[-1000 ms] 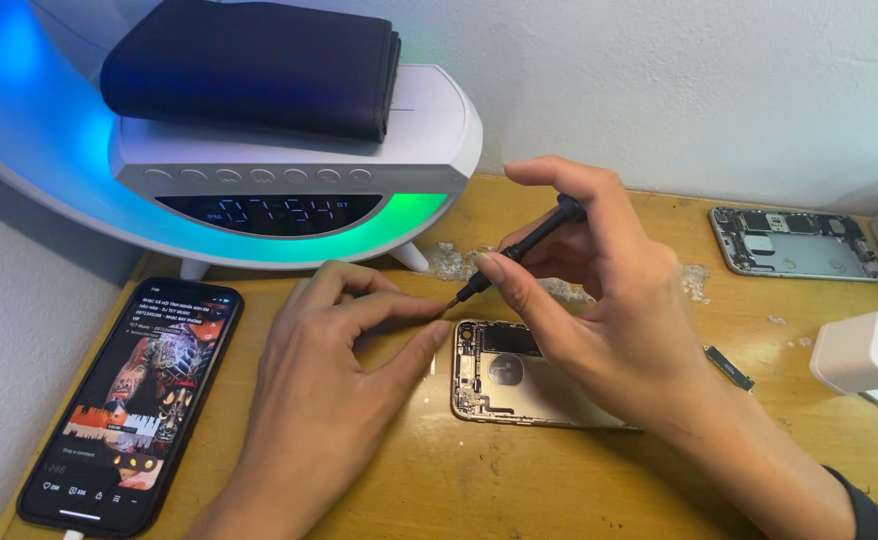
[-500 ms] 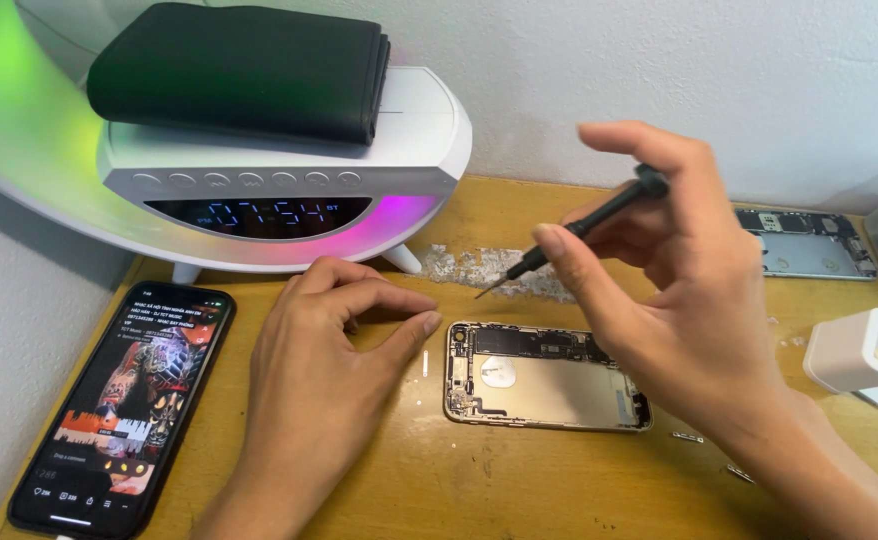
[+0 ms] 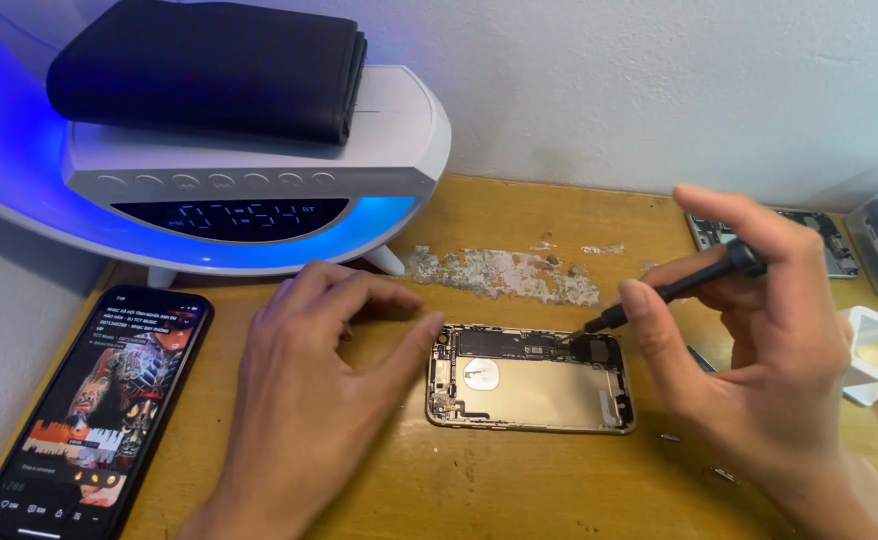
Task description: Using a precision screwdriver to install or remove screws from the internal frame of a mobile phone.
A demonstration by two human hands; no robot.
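The right hand [image 3: 769, 370] is clamped on a thin black screwdriver [image 3: 674, 289], held between thumb and fingers like a pen. Its tip points down to the upper right corner of the open phone shell [image 3: 531, 378]. The left hand [image 3: 304, 400] lies flat and relaxed on the counter [image 3: 519, 490], holding nothing, with the thumb just beside the shell's left edge. The shell is a gold metal rectangle with round corners, lying flat in the middle of the wooden counter between both hands. Behind it the wood has a rough, scraped patch [image 3: 504, 272]. At the left lies a glossy black phone [image 3: 94, 400] with a lit screen. Further back stands a white curved lamp [image 3: 249, 190] glowing blue, with a folded black pouch [image 3: 209, 70] on top.
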